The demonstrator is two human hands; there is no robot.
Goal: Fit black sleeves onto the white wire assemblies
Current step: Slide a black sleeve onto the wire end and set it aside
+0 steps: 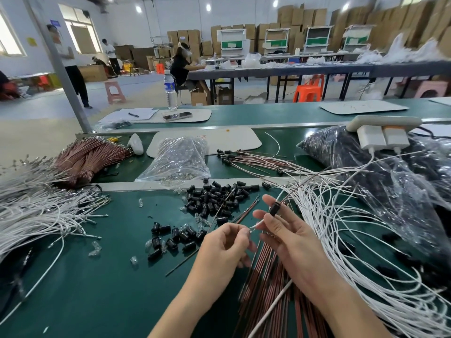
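Note:
My right hand [288, 234] holds a black sleeve [274, 210] between thumb and fingers, with wires running out of its far end. My left hand [228, 242] pinches the metal tip of a white wire [256, 225] that leads toward the sleeve. Loose black sleeves [214, 198] lie heaped on the green table [97, 276] just beyond my hands, with a smaller cluster [175, 237] to the left. White wires [353, 240] spread in a big tangle on the right; another white bundle [31, 211] lies at the left.
Brown wires [266, 276] lie under my right wrist; a brown bundle [90, 157] sits far left. A clear bag of small parts [178, 157], a black-filled bag [390, 167] with chargers [383, 136] on top, a water bottle [170, 90] and a phone [177, 116] stand beyond.

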